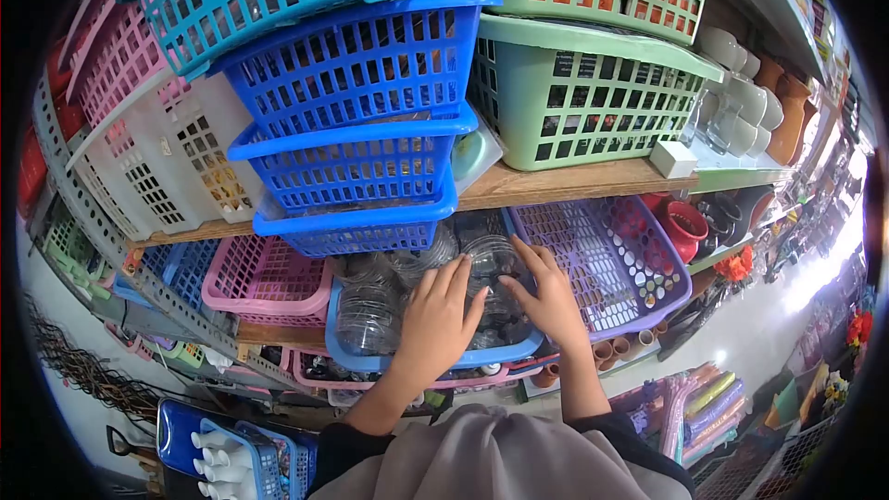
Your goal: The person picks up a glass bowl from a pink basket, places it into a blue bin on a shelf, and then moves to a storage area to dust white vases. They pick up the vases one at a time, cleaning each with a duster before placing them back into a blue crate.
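Stacks of clear round plastic pieces, perhaps cups or lids [366, 319], fill a light blue basket [370, 361] on the lower shelf. My left hand [440, 319] lies over the middle of these stacks, fingers stretched forward and thumb apart. To its right, my right hand [551, 301] rests at the basket's right side. Its fingers and thumb are spread beside another clear plastic stack [491, 255], and neither hand visibly grips anything. The far end of the basket is partly hidden under a blue basket that overhangs the upper shelf.
Stacked blue baskets [347, 167] and green baskets [593, 111] stand on the wooden upper shelf [574, 187]. A pink basket [269, 301] sits left of the light blue one, a purple basket [593, 264] right. Red pots [683, 227] stand beyond. Wrapped rolls [713, 412] lie lower right.
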Motion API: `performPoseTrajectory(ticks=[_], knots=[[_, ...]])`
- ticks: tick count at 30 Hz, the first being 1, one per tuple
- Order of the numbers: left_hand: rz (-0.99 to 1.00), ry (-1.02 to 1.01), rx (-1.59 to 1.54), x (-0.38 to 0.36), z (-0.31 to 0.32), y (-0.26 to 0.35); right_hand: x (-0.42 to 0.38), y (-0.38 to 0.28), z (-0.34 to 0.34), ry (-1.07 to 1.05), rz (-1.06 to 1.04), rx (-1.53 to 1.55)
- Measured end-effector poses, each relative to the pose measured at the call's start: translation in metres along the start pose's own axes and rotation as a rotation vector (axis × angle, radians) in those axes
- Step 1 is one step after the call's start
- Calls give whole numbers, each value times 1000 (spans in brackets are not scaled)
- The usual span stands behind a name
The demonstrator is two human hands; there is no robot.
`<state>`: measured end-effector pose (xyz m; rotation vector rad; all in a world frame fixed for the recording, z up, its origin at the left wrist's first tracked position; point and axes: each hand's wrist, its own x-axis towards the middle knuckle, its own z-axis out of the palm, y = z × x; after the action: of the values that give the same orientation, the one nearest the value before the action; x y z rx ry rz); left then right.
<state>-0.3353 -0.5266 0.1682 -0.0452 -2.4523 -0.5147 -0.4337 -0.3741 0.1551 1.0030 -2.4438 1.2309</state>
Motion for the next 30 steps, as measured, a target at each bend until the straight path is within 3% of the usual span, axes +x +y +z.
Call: performPoseTrajectory(ticks=[9,18,23,30], knots=[[8,-15,-53,-6,-11,9,-6,5,6,62,26,112],[125,-15,-72,-31,-13,20,-34,-2,7,161,53,-73],[178,-77,-60,-45,-14,25,-48,-21,4,162,166,-103],[271,-93,-144,-72,-36,36,-118,-75,-5,321,81,-221]])
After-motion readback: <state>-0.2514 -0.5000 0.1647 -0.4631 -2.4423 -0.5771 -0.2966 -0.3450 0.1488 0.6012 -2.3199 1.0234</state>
